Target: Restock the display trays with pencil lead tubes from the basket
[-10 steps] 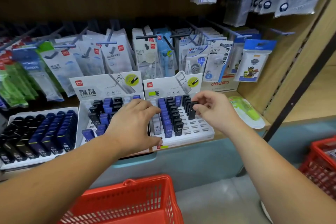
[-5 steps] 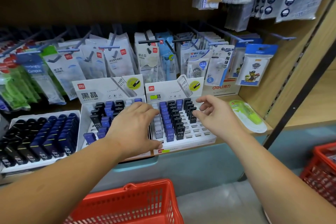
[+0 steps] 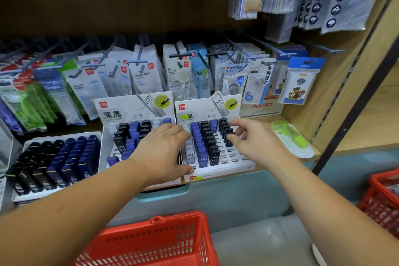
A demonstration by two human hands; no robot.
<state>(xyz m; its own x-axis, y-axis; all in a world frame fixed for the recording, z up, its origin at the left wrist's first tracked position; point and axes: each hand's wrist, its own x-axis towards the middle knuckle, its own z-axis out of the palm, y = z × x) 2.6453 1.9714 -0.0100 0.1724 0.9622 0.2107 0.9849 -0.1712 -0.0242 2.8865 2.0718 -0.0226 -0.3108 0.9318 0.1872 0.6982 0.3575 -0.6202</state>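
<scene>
In the head view, the right hand (image 3: 252, 142) has let go of the black tube (image 3: 228, 142) it was pinching a second ago. That tube now stands at the front of the rightmost filled column of the right display tray (image 3: 237, 164). The hand has come back over that column with thumb and forefinger a little apart and their tips on or just above the tube tops, and it seems to hold nothing. The left hand (image 3: 159, 153) has stayed palm down across the seam between the left display tray (image 3: 106, 142) and the right one, thumb at the front edge. Its fingers are hidden, so I cannot tell whether it holds spare tubes. The other pencil lead tubes (image 3: 203, 149) stand in blue, black and grey rows, and the right part of the right tray shows many bare slots. One more tube looks seated, and much restocking is left. The red basket (image 3: 155, 242) waits below the shelf, its contents out of sight.
</scene>
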